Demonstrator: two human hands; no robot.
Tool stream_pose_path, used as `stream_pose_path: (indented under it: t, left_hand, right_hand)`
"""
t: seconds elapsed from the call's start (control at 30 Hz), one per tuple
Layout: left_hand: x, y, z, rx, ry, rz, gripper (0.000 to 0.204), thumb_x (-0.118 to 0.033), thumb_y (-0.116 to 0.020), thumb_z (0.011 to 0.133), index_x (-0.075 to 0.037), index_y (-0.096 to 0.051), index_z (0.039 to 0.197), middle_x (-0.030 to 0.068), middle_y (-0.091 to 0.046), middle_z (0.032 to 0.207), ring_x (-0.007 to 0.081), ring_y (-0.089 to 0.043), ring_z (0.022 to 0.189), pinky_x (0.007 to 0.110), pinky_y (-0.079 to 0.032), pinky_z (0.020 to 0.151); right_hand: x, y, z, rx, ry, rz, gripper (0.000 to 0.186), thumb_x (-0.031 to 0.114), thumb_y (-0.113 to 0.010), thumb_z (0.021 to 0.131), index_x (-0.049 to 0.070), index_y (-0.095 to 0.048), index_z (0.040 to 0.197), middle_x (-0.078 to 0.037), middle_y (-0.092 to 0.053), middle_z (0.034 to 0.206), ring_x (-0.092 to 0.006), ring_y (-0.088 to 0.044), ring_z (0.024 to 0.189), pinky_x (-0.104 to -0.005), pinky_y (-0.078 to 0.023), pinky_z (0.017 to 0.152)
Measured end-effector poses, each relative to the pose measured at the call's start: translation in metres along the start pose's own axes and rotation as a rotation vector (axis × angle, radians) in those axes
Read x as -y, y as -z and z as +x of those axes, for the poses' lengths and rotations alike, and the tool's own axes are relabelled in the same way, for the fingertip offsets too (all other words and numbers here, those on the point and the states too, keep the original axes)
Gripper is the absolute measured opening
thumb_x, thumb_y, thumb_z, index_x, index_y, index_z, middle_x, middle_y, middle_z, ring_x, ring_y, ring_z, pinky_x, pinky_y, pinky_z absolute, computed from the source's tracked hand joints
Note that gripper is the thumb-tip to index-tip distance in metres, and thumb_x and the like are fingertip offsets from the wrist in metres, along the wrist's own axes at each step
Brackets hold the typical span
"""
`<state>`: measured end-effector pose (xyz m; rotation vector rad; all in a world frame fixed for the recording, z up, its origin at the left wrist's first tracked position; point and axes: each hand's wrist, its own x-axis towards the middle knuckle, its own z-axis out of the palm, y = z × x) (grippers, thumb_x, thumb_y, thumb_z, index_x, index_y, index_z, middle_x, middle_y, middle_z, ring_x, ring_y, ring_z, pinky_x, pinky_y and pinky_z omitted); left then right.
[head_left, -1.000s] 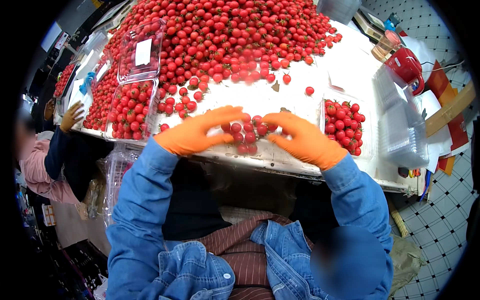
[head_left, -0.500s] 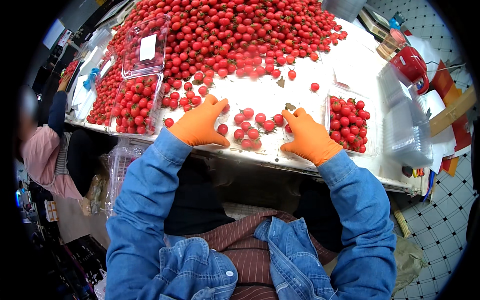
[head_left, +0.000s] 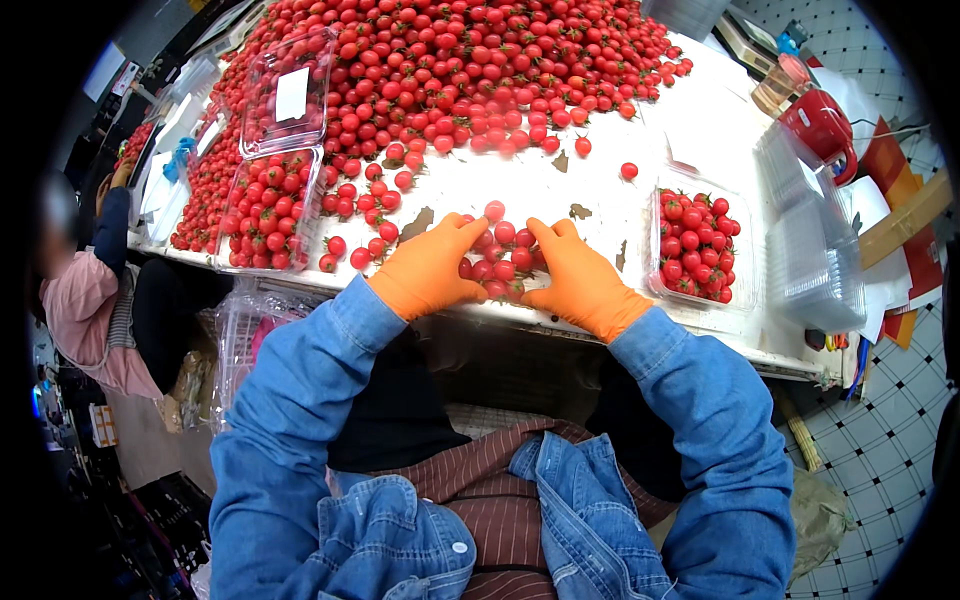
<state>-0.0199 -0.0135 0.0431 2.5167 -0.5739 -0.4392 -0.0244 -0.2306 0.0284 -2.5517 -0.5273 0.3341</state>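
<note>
Hands in orange gloves cupping a small cluster of cherry tomatoes at the near edge of a white table.

Left hand [head_left: 428, 272] and right hand [head_left: 582, 282] lie flat on the table [head_left: 690, 140] with fingers spread open, gripping nothing, closing in from both sides on the small cluster of tomatoes [head_left: 498, 258] between them. Just right of the right hand sits a clear plastic tray [head_left: 745, 290] partly filled with tomatoes. To the left, another clear tray [head_left: 262, 210] is full, its hinged lid [head_left: 288, 92] lying open behind it. A big heap of tomatoes [head_left: 450, 60] covers the far half of the table; bare white surface remains between heap and hands. Stacked empty trays [head_left: 812, 235] stand near the right edge, a red object [head_left: 822, 125] beyond them. Tiled floor [head_left: 890, 440] shows at right; another person's pink sleeve [head_left: 85, 310] shows at far left.
</note>
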Motion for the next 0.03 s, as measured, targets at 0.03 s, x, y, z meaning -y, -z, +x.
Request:
stream_pose_path:
  t: [0.03]
  left_hand:
    - [0.0008,-0.0024,-0.0003,-0.018,0.001,-0.004,0.087,-0.026,-0.084,0.066,-0.010,-0.041,0.140,0.0172,-0.046,0.128,0.0333,-0.052,0.115,0.038,-0.048,0.090]
  right_hand:
    - [-0.0005,-0.0013,0.0001,-0.015,0.013,0.016,0.080,0.032,-0.080,0.067,0.006,-0.041,0.132,-0.019,-0.048,0.115,-0.0365,-0.061,0.097,-0.0419,-0.053,0.079]
